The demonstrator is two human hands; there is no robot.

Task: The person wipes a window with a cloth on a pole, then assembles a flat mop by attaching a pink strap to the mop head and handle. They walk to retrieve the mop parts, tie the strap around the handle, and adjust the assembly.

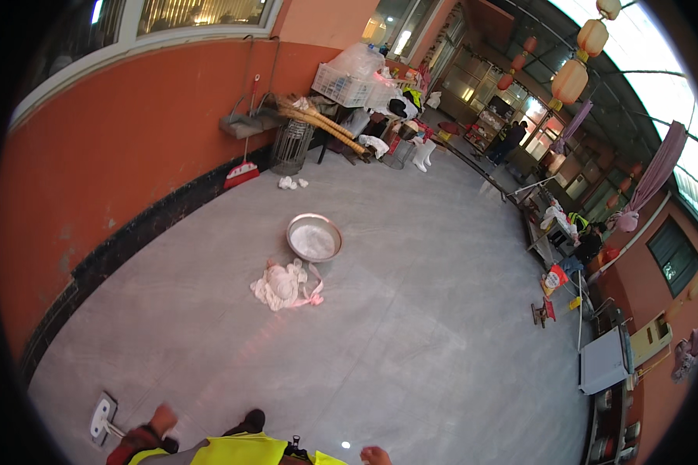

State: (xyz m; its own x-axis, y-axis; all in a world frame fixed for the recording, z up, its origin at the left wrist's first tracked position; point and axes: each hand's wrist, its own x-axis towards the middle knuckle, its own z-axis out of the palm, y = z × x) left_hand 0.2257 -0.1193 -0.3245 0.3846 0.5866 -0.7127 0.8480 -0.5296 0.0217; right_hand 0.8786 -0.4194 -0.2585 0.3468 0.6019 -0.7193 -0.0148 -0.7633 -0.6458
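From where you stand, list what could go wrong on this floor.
1. The heap of pale cloth lies loose on the tiled floor beside the metal basin; a foot could catch in it.
2. The basin sits in open floor and might be kicked and tipped.
3. A white power strip lies close to the left hand, with its cable possibly a trip hazard.

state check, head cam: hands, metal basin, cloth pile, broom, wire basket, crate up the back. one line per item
left hand: at lower edge, empty, grip unclear
right hand: mostly cut off by lower edge, grip unclear
metal basin: upright on floor, holds something white
cloth pile: crumpled on floor beside the basin
red broom: leaning against orange wall
wire basket: upright by wall
white crate: stacked on clutter
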